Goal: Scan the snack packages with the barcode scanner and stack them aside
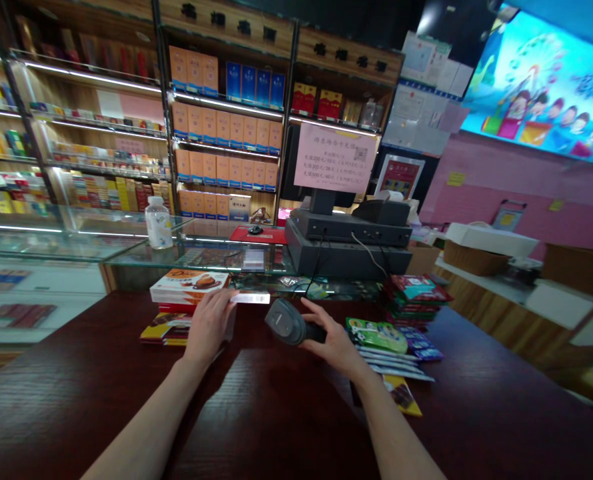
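My left hand (210,321) is closed on a small flat white box (251,298), holding it up above the dark wooden counter (276,413). My right hand (332,339) grips a dark grey barcode scanner (287,324), whose head points left toward the white box, a short gap away. Just behind my left hand lies an orange and white snack box (189,285) on top of a small stack of flat packets (165,328).
Right of my right hand lie several green, blue and yellow snack packets (389,343) and a stack of red packets (416,297). A cash register with a screen (346,233) and a water bottle (158,223) stand on the glass case behind. Shelves of boxed goods fill the back wall.
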Demonstrator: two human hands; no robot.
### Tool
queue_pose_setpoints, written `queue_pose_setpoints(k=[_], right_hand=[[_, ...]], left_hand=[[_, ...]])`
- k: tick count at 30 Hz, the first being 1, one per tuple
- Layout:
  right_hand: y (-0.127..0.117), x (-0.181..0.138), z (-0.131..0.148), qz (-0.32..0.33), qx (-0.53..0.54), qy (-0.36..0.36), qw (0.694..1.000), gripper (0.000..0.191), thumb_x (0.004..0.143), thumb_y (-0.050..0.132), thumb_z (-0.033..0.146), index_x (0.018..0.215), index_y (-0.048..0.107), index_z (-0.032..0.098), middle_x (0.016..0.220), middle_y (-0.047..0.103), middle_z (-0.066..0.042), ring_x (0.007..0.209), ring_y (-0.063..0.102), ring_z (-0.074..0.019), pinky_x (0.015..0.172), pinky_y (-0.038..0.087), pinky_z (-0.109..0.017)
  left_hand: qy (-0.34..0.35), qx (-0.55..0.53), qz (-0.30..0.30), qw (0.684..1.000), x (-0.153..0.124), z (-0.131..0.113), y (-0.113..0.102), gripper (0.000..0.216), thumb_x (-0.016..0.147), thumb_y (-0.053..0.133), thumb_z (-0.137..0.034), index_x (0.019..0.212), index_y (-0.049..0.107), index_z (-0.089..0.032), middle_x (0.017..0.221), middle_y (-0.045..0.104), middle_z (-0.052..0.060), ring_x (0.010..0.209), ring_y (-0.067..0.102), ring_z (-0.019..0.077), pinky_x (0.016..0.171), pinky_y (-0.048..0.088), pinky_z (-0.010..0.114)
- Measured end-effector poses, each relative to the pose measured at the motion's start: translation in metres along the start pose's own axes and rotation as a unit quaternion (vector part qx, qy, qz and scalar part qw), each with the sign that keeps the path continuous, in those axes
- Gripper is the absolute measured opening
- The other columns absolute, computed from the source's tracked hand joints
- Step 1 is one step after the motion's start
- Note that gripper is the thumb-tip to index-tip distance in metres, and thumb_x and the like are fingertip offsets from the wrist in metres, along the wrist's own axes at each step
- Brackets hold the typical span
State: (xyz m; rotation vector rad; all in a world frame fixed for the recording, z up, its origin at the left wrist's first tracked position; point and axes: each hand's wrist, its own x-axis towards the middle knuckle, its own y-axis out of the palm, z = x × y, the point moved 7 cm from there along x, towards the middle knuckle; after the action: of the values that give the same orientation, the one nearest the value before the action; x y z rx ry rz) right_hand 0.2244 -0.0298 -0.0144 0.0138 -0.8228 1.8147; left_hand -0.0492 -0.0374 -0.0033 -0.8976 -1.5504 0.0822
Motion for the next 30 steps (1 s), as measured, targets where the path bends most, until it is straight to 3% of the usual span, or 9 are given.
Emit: queue_pose_setpoints(k=[6,16,23,27,30], right_hand=[[0.01,-0.002,0.004,0.025,-0.04,-0.008,0.999,0.089,0.075,0.077,0.029,0.152,0.033,0.032,0.129,0.067,-0.006,0.118,0.06,-0.0271,0.107,0.036,-0.047],[0.045,-0.004,0.007,0.099,-0.139,-0.053,0.984,0.084,0.079,0.076,0.03,0.151,0.034,0.036,0.129,0.066,-0.003,0.113,0.058,-0.0248,0.098,0.037,-0.04],[0.043,-0.008,0.012,0.12,-0.168,-0.051,0.977,0.082,0.075,0.075,0.027,0.149,0.04,0.03,0.133,0.062,-0.007,0.117,0.056,-0.0279,0.102,0.037,-0.045],[0.026,-0.006,0.01,0.062,-0.047,-0.04,0.996,0.061,0.082,0.058,0.019,0.142,0.051,0.031,0.138,0.06,-0.004,0.126,0.052,-0.0245,0.111,0.035,-0.044],[0.01,0.003,-0.012,-0.056,0.081,0.009,0.995,0.05,0.088,0.055,0.028,0.138,0.055,0.029,0.137,0.061,-0.005,0.126,0.055,-0.0235,0.111,0.037,-0.044]], left_hand=[[-0.022,0.002,0.014,1.0,-0.001,0.002,0.002,0.032,0.099,0.04,-0.034,0.12,0.06,-0.021,0.116,0.07,0.01,0.107,0.064,0.0245,0.098,0.05,0.043],[-0.068,-0.055,0.015,0.996,-0.001,0.005,0.002,0.036,0.1,0.036,-0.043,0.121,0.057,-0.022,0.12,0.068,0.009,0.113,0.065,0.0224,0.102,0.05,0.039],[-0.092,-0.088,-0.009,0.992,-0.001,0.005,-0.002,0.036,0.098,0.039,-0.042,0.121,0.057,-0.022,0.121,0.068,0.009,0.113,0.065,0.0229,0.101,0.05,0.039],[-0.138,-0.118,-0.026,0.983,0.001,0.006,-0.008,0.036,0.095,0.043,-0.042,0.118,0.06,-0.021,0.119,0.069,0.008,0.11,0.066,0.023,0.1,0.051,0.038],[-0.182,-0.15,-0.027,0.971,0.003,0.006,-0.011,0.038,0.091,0.047,-0.044,0.117,0.062,-0.021,0.118,0.071,0.007,0.105,0.068,0.0228,0.096,0.053,0.036]])
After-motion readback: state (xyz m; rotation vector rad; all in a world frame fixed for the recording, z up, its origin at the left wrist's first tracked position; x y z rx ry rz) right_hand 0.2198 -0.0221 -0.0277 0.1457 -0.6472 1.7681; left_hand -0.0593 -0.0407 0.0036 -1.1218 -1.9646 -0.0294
